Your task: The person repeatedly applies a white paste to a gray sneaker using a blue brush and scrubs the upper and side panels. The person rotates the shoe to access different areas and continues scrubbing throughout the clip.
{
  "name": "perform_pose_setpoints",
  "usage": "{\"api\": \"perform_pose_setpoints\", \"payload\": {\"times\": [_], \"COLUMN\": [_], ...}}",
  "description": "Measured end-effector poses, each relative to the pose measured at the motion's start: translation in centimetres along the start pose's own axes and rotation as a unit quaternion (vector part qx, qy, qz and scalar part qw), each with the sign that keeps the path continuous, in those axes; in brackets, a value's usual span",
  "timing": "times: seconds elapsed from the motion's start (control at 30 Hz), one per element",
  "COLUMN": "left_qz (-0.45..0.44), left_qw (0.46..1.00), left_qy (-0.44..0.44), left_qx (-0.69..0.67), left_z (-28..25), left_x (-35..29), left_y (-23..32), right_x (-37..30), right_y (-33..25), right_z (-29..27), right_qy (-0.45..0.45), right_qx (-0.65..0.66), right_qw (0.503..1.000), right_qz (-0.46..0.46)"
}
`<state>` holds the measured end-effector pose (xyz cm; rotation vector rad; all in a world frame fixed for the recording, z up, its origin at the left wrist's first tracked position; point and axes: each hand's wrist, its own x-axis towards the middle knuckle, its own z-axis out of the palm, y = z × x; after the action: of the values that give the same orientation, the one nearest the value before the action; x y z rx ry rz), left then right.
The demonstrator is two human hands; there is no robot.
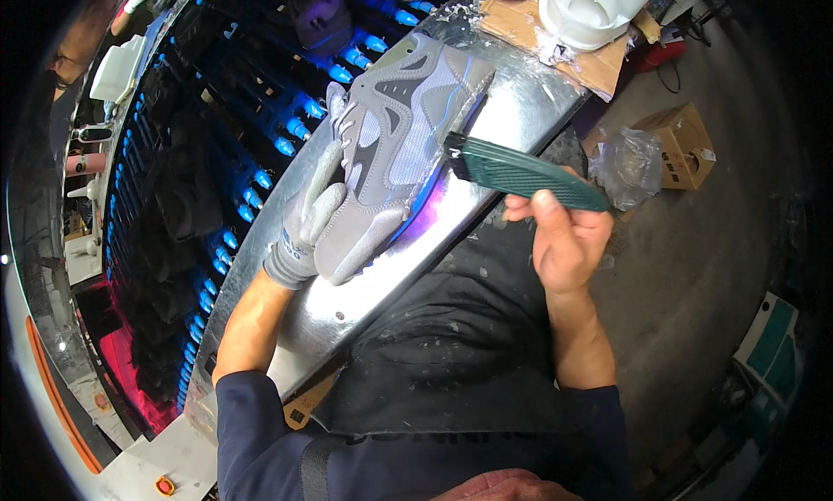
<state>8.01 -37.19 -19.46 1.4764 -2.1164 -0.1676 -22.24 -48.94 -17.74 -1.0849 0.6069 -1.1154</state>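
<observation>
A grey sneaker upper lies on its side over the metal bench, its toe toward me and its heel pointing away. My left hand, in a grey glove, grips it from the lace side near the toe, with part of the fingers hidden behind the shoe. My bare right hand is closed round the dark green handle of a brush. The brush's short black bristles point left and are at the lower edge of the shoe's side; whether they touch it I cannot tell.
The shiny metal bench runs diagonally under the shoe. Beyond it, a dark conveyor carries rows of blue-lit pegs. A white pot stands on cardboard at the far end. To the right are a clear plastic bag and a cardboard box.
</observation>
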Motion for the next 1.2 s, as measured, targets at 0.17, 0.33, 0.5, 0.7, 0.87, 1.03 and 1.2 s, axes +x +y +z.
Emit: {"api": "perform_pose_setpoints", "payload": {"times": [0.17,0.33,0.5,0.7,0.87,1.03,1.2], "left_qz": [-0.031,-0.310,-0.236,-0.314,-0.282,-0.138,0.110], "left_qw": [0.998,0.876,0.957,0.859,0.892,0.974,0.983], "left_qy": [-0.024,-0.032,-0.049,-0.004,0.010,0.022,0.139], "left_qx": [-0.046,-0.368,-0.160,-0.405,-0.354,-0.179,0.055], "left_z": [-0.1,-0.9,-0.3,0.6,0.6,0.8,0.6], "left_x": [-0.6,1.1,-1.4,0.5,1.0,0.9,2.6], "left_y": [-0.4,2.0,-0.6,0.9,1.0,0.3,1.1], "right_x": [-1.4,0.9,1.0,1.8,2.7,3.0,3.7], "right_y": [-1.2,-2.5,-3.5,-4.5,-6.5,-7.8,-6.0], "right_z": [0.0,-0.2,-0.1,0.7,1.4,1.9,-0.3], "right_qy": [-0.089,-0.061,-0.107,-0.170,-0.229,-0.294,-0.182], "right_qx": [-0.234,-0.245,-0.266,-0.268,-0.300,-0.323,-0.302], "right_qw": [0.959,0.962,0.949,0.931,0.909,0.875,0.922], "right_qz": [-0.137,-0.102,-0.128,-0.178,-0.175,-0.209,-0.161]}}
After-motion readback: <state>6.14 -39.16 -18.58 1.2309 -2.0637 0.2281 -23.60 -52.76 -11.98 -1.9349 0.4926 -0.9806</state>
